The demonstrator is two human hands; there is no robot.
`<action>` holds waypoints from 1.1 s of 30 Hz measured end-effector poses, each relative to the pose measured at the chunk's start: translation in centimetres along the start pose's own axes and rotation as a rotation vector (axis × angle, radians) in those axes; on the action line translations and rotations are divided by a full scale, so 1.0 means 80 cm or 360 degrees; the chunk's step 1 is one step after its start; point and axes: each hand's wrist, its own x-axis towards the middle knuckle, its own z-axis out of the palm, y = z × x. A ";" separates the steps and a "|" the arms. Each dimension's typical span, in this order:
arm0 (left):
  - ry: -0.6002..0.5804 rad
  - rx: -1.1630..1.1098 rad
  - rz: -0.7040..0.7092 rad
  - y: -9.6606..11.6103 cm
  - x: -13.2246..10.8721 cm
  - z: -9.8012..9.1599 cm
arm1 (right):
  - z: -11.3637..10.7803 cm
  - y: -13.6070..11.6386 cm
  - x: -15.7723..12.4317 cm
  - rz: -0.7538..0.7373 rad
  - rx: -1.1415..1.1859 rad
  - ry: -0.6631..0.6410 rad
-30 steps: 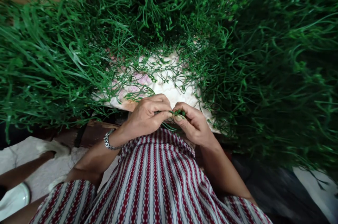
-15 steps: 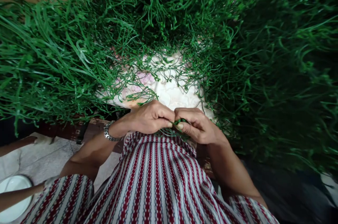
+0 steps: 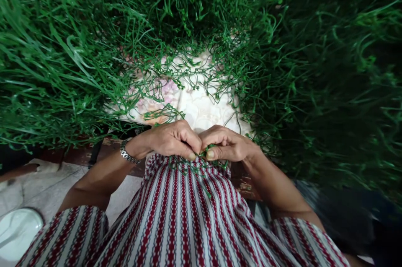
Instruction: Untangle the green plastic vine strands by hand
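My left hand [image 3: 176, 143], with a metal watch at the wrist, is closed with thumb and fingers pinched together. My right hand [image 3: 228, 145] is closed against it, knuckles touching or nearly so. Between the two pinches are thin green plant stems [image 3: 197, 168], whose loose ends hang over the striped cloth on my lap. Just where the fingertips meet is partly hidden. Past my left hand, a small green sprig [image 3: 166, 112] lies on the pale flowered tabletop cover [image 3: 209, 112].
Large heaps of green stems stand at the left [image 3: 56, 66], the back [image 3: 188, 3] and the right [image 3: 301, 86], with stray sprigs spilling onto the cover. A white round dish [image 3: 20, 233] sits low at the left on light floor tiles [image 3: 72, 187].
My hands have shifted slightly left, and more green stems now show below them over my lap. At lower left, the limb that crossed the white dish is no longer seen there.
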 end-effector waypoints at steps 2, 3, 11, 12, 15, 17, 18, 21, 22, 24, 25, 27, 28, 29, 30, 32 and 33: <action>-0.0012 -0.0013 0.0001 0.000 -0.002 -0.002 | 0.003 0.005 0.000 -0.0009 0.0032 0.0039; -0.0004 -0.0049 0.0006 0.000 -0.003 -0.002 | 0.004 0.007 -0.001 -0.0031 0.0067 0.0066; 0.0734 -0.0490 0.0041 -0.007 -0.013 0.010 | 0.005 -0.017 -0.023 -0.0272 -0.0013 0.0752; 0.0840 -0.0467 0.0038 -0.006 -0.012 0.012 | 0.006 -0.021 -0.024 -0.0241 -0.0075 0.0868; 0.1025 -0.0359 0.0031 -0.001 -0.004 0.016 | 0.012 -0.025 -0.020 -0.0045 -0.0144 0.1102; 0.1110 -0.0266 0.0067 0.002 0.001 0.017 | 0.017 -0.023 -0.015 0.0113 -0.0150 0.1142; 0.1143 -0.0214 0.0101 0.002 0.003 0.018 | 0.019 -0.020 -0.012 0.0165 -0.0151 0.1129; 0.1228 -0.0072 0.0212 0.000 0.008 0.019 | 0.026 -0.013 -0.005 0.0165 -0.0114 0.1074; 0.1257 -0.0038 0.0242 -0.001 0.009 0.020 | 0.028 -0.010 -0.003 0.0143 -0.0088 0.1071; 0.1305 0.0029 0.0281 -0.002 0.010 0.020 | 0.032 -0.004 0.001 0.0095 -0.0006 0.1071; 0.1314 0.0071 0.0285 -0.002 0.010 0.020 | 0.033 0.000 0.002 0.0084 0.0048 0.1065; 0.1307 0.0160 0.0254 -0.001 0.010 0.021 | 0.036 0.005 0.003 0.0110 0.0136 0.1059; 0.1291 0.0199 0.0223 0.001 0.010 0.021 | 0.036 0.008 0.003 0.0152 0.0147 0.1062; 0.1274 0.0220 0.0189 0.002 0.010 0.022 | 0.037 0.010 0.003 0.0198 0.0135 0.1072; 0.1255 0.0211 0.0160 0.003 0.010 0.022 | 0.037 0.012 0.003 0.0241 0.0110 0.1078; 0.1217 0.0059 0.0127 0.004 0.010 0.023 | 0.037 0.015 0.002 0.0275 0.0065 0.1062; 0.1199 -0.0080 0.0120 0.004 0.010 0.024 | 0.037 0.015 0.001 0.0258 0.0057 0.1037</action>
